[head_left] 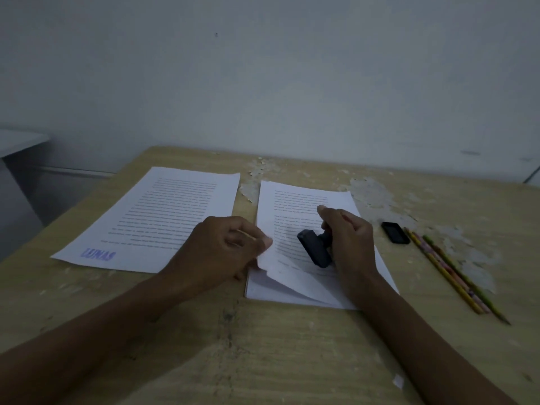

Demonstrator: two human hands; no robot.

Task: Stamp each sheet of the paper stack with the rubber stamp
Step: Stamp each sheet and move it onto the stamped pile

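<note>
- Paper stack (295, 206), centre-right of frame, lies flat on the wooden table (277, 346). Printed text faces up.
- Top sheet (285, 267) of the stack is peeled up along its left and lower edge; the sheets below show in the gap at the lower left corner.
- Left hand (222, 252), centre of frame: fingers curled, thumb and fingertips pinching the lifted left edge of the top sheet.
- Right hand (347, 241), just right of centre: fingers clamped round the handle of the rubber stamp (315, 248). Wrist sits over the stack's lower right.
- Stamp is tilted, its dark block pointing left and toward the frame's lower edge, above the lower half of the top sheet. Cannot tell whether the block touches the paper.
- Separate stamped sheet (163, 217), centre-left, lies flat just beside the stack, not touching it. Blue stamp mark (98, 254) sits at its lower left corner, reading upside down from this view.
- Small black case (395, 232), right of the stack, lid shut; contents not visible.
- Pencils (450, 270) lie side by side diagonally at right, near the case.
- Table surface is worn, with pale flaking patches at upper right.
</note>
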